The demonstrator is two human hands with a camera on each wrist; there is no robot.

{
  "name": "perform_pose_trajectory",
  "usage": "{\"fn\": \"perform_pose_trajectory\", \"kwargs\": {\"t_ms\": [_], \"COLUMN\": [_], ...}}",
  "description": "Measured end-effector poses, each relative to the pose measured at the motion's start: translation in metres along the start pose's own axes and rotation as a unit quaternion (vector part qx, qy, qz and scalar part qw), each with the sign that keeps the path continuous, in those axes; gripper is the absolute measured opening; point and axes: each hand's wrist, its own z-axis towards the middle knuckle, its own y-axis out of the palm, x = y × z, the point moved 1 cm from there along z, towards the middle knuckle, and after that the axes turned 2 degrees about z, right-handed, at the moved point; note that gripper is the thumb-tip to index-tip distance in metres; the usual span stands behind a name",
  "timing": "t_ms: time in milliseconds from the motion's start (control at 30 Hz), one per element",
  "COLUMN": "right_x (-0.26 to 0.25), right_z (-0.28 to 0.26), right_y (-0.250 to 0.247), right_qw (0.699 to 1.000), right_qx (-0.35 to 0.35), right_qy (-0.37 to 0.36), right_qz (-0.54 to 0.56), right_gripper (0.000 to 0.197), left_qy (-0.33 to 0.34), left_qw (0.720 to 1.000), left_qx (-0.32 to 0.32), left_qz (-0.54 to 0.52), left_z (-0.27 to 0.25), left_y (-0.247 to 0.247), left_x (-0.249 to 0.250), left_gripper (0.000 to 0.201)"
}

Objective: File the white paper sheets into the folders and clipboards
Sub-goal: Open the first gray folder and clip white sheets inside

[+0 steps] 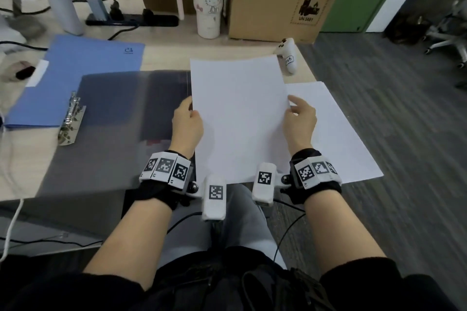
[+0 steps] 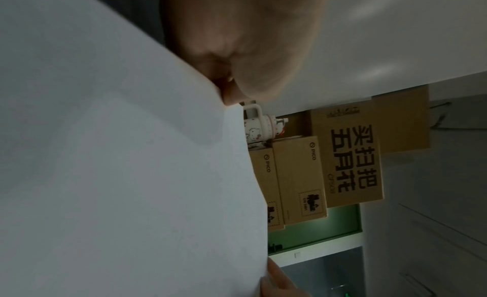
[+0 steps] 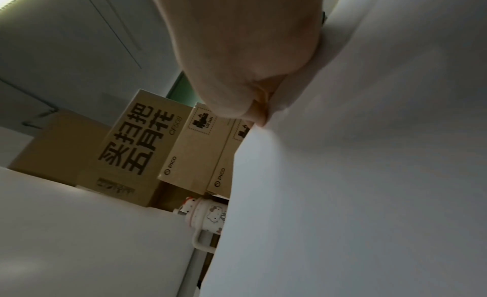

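Note:
I hold a white paper sheet (image 1: 237, 118) up over the desk's right part, one hand on each long edge. My left hand (image 1: 188, 116) pinches its left edge, and my right hand (image 1: 297, 113) pinches its right edge. The wrist views show the same sheet (image 2: 118, 176) (image 3: 355, 187) close up against each palm. A second white sheet (image 1: 338, 139) lies flat under it, hanging over the desk's right edge. A grey open folder (image 1: 121, 118) with a metal clip (image 1: 70, 121) on its left lies beside the sheets. A blue folder (image 1: 83, 68) lies behind it.
Cardboard boxes (image 1: 280, 5) and a white cartoon tumbler (image 1: 207, 0) stand at the desk's back. A white controller (image 1: 288, 55) lies just behind the sheets. A power strip (image 1: 131, 20) with cables sits at the back left. Office chairs (image 1: 449, 30) stand on the floor to the right.

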Motion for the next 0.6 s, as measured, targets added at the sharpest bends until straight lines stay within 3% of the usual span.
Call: {"fn": "perform_pose_trajectory", "kwargs": {"t_ms": [167, 433, 600], "right_x": [0.009, 0.004, 0.006], "right_z": [-0.004, 0.004, 0.011], "right_y": [-0.001, 0.001, -0.001], "right_qw": [0.998, 0.996, 0.995], "right_qx": [-0.014, -0.016, -0.021], "right_qy": [0.062, 0.076, 0.087], "right_qz": [-0.028, -0.039, -0.037], "right_gripper": [0.047, 0.043, 0.044], "left_qy": [-0.047, -0.048, -0.037], "left_qw": [0.998, 0.998, 0.998], "left_qx": [-0.031, -0.044, -0.051], "left_qz": [0.013, 0.019, 0.017], "left_z": [0.002, 0.018, 0.020], "left_y": [0.004, 0.005, 0.004], "left_x": [-0.020, -0.022, -0.023], "left_gripper": [0.050, 0.046, 0.054]}}
